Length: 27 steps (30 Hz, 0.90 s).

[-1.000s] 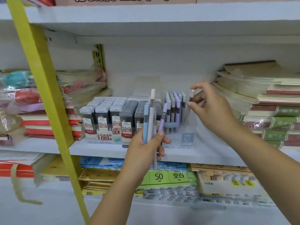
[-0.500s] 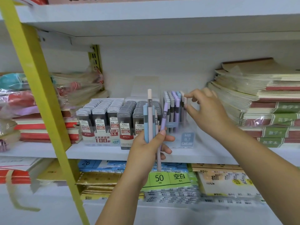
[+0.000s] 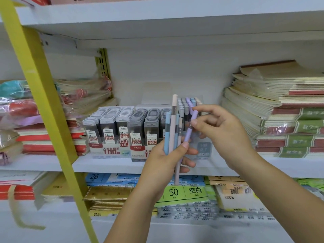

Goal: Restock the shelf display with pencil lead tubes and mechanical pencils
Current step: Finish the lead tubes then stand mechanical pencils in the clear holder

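Note:
My left hand [image 3: 164,160] grips a bunch of pastel mechanical pencils [image 3: 172,132], blue, pink and beige, upright in front of the shelf. My right hand [image 3: 226,135] pinches the upper part of a purple pencil [image 3: 190,127] that leans out of that bunch. Behind the hands stands a clear display box [image 3: 204,148] holding several upright pencils [image 3: 186,106]. To its left sit rows of grey pencil lead tubes [image 3: 122,127] in labelled trays on the white shelf [image 3: 108,164].
Stacks of notebooks [image 3: 284,113] fill the shelf's right side, wrapped stacks [image 3: 82,95] the left. A yellow slanted rail [image 3: 40,95] crosses the left foreground. The upper shelf board [image 3: 157,16] hangs overhead. Packs and price tags [image 3: 184,192] lie below.
My right hand has come back from the display box to the bunch and now pinches the purple pencil. My left hand holds the bunch in about the same place.

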{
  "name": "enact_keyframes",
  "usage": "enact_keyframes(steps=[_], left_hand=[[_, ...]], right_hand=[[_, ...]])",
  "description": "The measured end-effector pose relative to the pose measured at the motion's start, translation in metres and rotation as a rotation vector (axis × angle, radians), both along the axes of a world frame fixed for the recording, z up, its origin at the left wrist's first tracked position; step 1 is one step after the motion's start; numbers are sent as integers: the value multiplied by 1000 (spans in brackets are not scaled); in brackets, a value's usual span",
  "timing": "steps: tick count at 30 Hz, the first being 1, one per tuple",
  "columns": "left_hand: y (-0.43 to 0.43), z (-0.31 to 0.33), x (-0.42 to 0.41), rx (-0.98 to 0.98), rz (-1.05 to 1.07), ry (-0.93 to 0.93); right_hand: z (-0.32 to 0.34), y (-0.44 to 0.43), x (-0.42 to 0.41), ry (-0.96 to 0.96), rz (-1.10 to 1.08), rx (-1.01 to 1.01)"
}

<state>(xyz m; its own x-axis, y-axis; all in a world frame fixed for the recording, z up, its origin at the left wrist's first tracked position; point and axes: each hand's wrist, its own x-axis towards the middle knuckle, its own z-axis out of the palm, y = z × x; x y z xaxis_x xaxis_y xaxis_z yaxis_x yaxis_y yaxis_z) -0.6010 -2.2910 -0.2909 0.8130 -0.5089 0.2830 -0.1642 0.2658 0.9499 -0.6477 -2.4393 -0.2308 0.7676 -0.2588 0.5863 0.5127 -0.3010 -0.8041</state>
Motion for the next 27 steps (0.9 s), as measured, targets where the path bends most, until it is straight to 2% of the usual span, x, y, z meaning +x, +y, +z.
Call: enact_keyframes(steps=[4,7,9,12,14,17,27], left_hand=[[5,2,3,-27,2,35],[9,-1,8,-13,72,20],[9,-2,9,-15,83,24],[10,-2,9,-3,88,5],[11,-2,9,-9,87,10],[13,-2,9,-14,82,22],[14,-3,9,-8,91,18]], right_hand=[[23,-13,-3,-204,-110,100],[40,-25,-6,-385,-225,-38],[41,-28,-4,-433,-277,-186],[31,-31,9,-307,-340,-470],[21,-31,17,-192,-363,-571],[12,-33,24,-120,-360,-574],[21,-37,23,-72,-320,-553]])
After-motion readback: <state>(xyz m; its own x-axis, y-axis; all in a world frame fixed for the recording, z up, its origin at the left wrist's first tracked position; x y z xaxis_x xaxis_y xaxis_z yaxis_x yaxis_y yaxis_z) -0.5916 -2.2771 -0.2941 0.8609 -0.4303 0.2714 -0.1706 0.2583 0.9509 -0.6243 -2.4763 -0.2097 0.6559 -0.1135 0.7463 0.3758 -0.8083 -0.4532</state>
